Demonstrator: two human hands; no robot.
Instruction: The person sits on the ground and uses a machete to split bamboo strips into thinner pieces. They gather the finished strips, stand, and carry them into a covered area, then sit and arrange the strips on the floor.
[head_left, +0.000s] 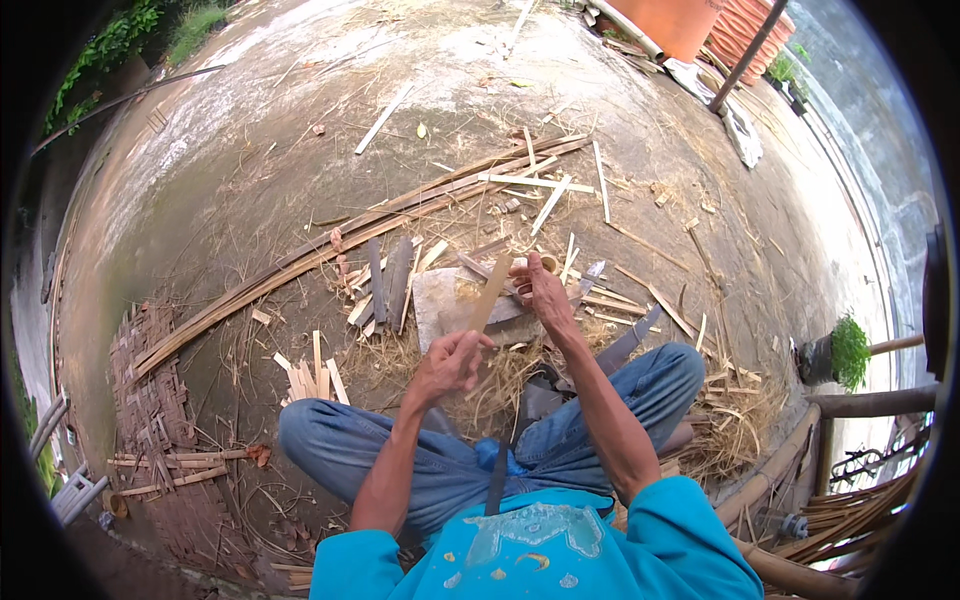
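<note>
My left hand (448, 366) is closed around the lower end of a flat, pale bamboo strip (491, 292), which slants up and away over my lap. Close by the strip's upper end is my right hand (545, 292), its fingers curled together. A small pale curl shows at those fingertips, but what they grip is too small to make out. Below both hands lies a pale slab (434, 298), with a heap of fine shavings (495, 385) between my legs. A dark blade-shaped piece (628, 338) rests beside my right knee.
Long bamboo slats (380, 212) lie diagonally ahead on the ground. Short split pieces (318, 372) are piled near my left knee. A potted plant (848, 348) and bamboo poles (870, 403) stand at right. An orange container (672, 25) and a post (745, 60) are far off.
</note>
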